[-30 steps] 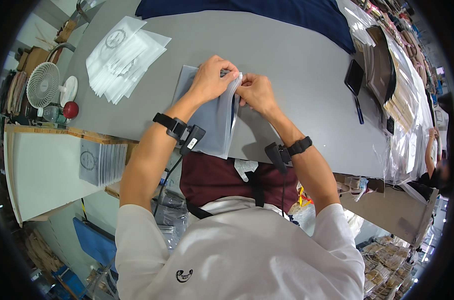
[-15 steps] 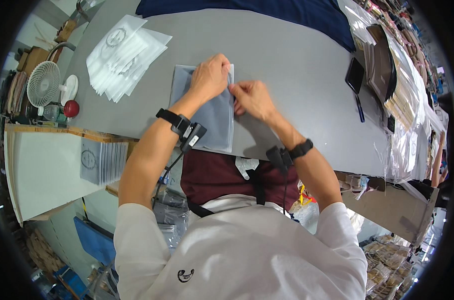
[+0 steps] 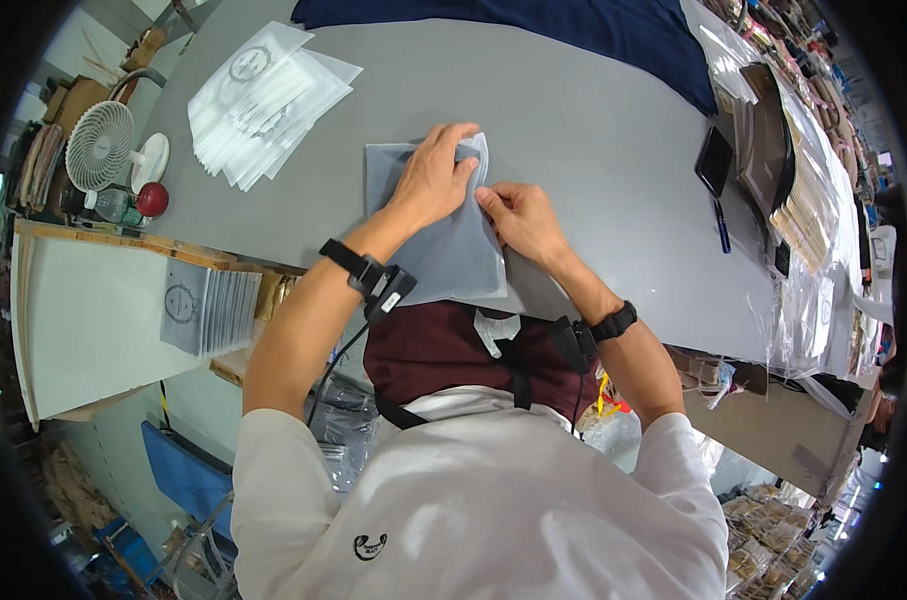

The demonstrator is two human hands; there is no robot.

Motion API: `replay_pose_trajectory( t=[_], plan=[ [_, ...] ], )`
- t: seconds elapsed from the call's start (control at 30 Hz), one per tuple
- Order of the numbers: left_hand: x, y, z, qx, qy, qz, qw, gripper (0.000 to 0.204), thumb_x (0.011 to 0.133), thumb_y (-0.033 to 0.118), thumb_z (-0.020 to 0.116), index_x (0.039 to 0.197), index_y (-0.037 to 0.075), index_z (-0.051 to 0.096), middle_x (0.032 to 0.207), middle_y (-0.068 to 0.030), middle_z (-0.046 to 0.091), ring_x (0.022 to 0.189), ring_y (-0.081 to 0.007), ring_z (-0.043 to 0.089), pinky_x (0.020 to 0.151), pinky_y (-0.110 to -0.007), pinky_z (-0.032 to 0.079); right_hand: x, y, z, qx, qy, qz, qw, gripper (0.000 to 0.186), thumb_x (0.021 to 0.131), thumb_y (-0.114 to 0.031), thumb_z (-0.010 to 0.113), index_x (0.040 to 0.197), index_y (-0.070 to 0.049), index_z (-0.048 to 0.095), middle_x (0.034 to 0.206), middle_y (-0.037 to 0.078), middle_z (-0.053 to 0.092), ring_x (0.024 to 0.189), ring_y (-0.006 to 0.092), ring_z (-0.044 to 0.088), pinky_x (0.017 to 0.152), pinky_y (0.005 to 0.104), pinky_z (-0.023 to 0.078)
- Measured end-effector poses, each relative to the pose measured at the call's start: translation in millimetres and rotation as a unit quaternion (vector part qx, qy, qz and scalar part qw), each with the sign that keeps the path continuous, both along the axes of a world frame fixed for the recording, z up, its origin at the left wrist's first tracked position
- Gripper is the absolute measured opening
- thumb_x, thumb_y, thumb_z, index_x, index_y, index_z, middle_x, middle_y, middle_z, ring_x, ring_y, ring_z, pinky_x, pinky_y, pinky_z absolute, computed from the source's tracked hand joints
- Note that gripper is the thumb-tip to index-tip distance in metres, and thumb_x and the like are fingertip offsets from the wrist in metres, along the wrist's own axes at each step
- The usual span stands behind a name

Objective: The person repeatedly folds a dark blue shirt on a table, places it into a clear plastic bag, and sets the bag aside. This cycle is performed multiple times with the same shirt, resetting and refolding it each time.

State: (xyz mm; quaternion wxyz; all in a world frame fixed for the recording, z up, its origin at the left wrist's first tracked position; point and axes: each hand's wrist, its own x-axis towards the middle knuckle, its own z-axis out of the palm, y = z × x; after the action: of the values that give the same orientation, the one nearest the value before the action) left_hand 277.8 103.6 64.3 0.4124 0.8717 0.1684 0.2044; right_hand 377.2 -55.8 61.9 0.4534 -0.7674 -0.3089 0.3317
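A translucent plastic bag (image 3: 444, 262) with flat, folded grey-blue content lies at the near edge of the table, in front of my body. On its upper part rests my left hand (image 3: 436, 182), fingers stretched toward the top right corner and the thumb apart from them. My right hand (image 3: 526, 222) pinches the bag's right edge between thumb and forefinger, where the plastic is pulled into creases. What the left palm covers is hidden. Black straps with small devices circle both of my wrists.
On the grey table (image 3: 594, 130), a pile of translucent bags (image 3: 264, 105) lies at far left. A fan (image 3: 102, 146) and red ball-shaped thing (image 3: 153, 199) stand left. Navy cloth (image 3: 514, 12) lines the far edge. A phone (image 3: 714, 160), pen (image 3: 722, 227) and plastic-wrapped stacks (image 3: 809, 190) lie right.
The bag has tilted slightly and its right side has become creased. My left hand's fingers have spread from a closed pinch near the top edge. The right hand still pinches the right edge.
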Motion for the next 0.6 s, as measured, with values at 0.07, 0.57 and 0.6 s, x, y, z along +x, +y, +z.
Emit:
replay_pose_trajectory(
  t=[0.07,0.57,0.6],
  plan=[
    [-14.5,-17.3,5.5,0.062,0.000,0.005,0.998,0.054,0.097,0.022,0.069,0.145,0.006,0.052,0.155,-0.0215,0.046,0.124,-0.0390,0.059,0.102,-0.049,0.047,-0.3,-2.3,0.4,-0.001,0.006,-0.010,1.000,0.043,0.105,-0.031,0.065,0.081,0.005,0.071,0.061,0.008,0.065,0.054,0.0153,0.067,0.053,0.0336,0.054],
    [-66.1,-39.8,9.2,0.028,-0.032,0.014,0.999,0.049,0.104,0.027,0.060,0.147,0.004,0.055,0.155,-0.0225,0.051,0.144,-0.0398,0.047,0.120,-0.048,0.036,28.8,40.2,10.4,0.064,0.016,-0.024,0.998,0.044,0.107,-0.032,0.061,0.089,0.007,0.071,0.067,0.014,0.069,0.057,0.0248,0.071,0.053,0.0367,0.058],
    [-59.5,-31.8,12.4,0.092,-0.074,0.060,0.991,0.036,0.103,0.017,0.059,0.137,0.006,0.064,0.147,-0.0195,0.060,0.135,-0.0393,0.055,0.114,-0.047,0.042,28.5,37.8,12.2,0.076,0.031,-0.016,0.997,0.044,0.108,-0.031,0.061,0.089,0.007,0.071,0.067,0.012,0.069,0.057,0.0218,0.071,0.052,0.0343,0.059]
  ],
)
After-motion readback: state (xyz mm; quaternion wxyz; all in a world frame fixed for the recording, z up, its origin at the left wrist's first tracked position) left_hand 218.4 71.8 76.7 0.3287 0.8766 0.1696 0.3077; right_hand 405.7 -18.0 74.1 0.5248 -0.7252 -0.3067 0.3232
